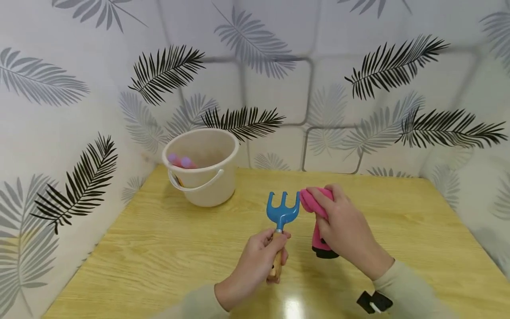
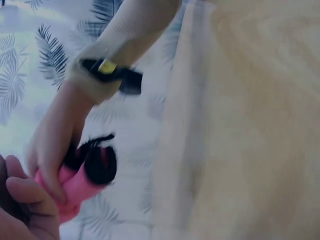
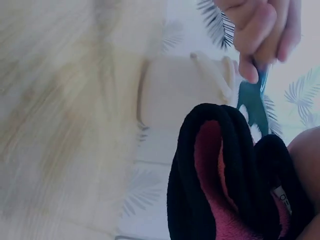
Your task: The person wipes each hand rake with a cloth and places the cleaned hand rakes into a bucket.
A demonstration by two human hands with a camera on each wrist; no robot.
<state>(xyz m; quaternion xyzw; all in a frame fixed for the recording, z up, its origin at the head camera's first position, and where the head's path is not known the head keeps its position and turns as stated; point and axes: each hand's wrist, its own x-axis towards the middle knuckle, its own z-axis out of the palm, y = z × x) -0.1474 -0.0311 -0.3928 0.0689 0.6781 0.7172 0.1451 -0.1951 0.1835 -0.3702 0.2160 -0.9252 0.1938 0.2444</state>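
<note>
My left hand (image 1: pixel 255 261) grips the wooden handle of a small garden hand fork (image 1: pixel 282 215), its blue prongs pointing up and away over the table. Bunched in my right hand (image 1: pixel 346 226) is a pink cloth (image 1: pixel 316 204) with black edging, its upper fold right at the fork's right prong. The folded cloth's lower end hangs down. The right wrist view shows the black-edged folds of the cloth (image 3: pixel 200 150) and a small label, with the fork's head (image 3: pixel 255 107) partly behind them. In the left wrist view, the fork is out of sight.
A cream bucket (image 1: pixel 215 186) with a white handle stands at the back left of the wooden table (image 1: pixel 159 266). Pink and purple items (image 1: pixel 185 162) lie inside it. A wall (image 1: pixel 334 106) with a leaf pattern rises behind the table and along its left side.
</note>
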